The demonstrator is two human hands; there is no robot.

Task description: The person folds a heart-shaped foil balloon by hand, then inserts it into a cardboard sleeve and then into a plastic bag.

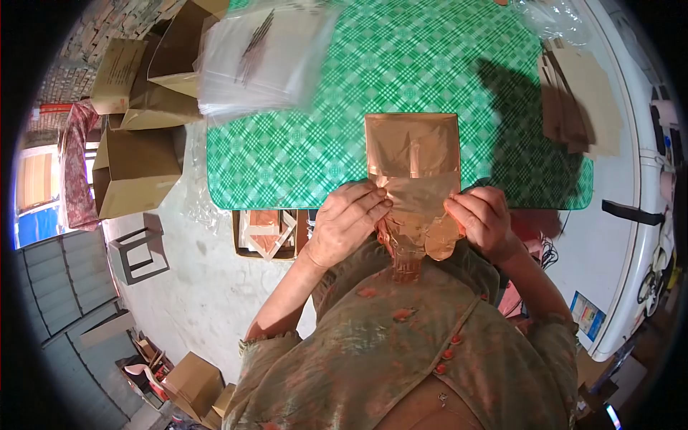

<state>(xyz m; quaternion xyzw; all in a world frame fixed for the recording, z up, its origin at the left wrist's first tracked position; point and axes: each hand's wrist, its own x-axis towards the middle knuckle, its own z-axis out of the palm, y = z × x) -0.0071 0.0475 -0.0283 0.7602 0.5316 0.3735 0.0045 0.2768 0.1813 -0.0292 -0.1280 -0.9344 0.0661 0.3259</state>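
A brown rectangular packet in shiny clear film (pixel 412 147) lies at the near edge of the green checked table, its lower part hanging toward my body. On its left side, my left hand (pixel 355 215) has its fingers bent and pinched on the film. My right hand (pixel 479 216) pinches the film at the right side, thumb and fingers together. Between the hands a pale band of film crosses the packet. Below it hang crumpled film and a rounded brown flap (pixel 441 240).
Clear plastic sleeves (pixel 265 61) are stacked at the table's back left. Brown card sheets (pixel 573 100) lie at the right. Open cardboard boxes (pixel 140 161) stand left of the table. A box of framed pieces (pixel 265 233) sits below its front edge.
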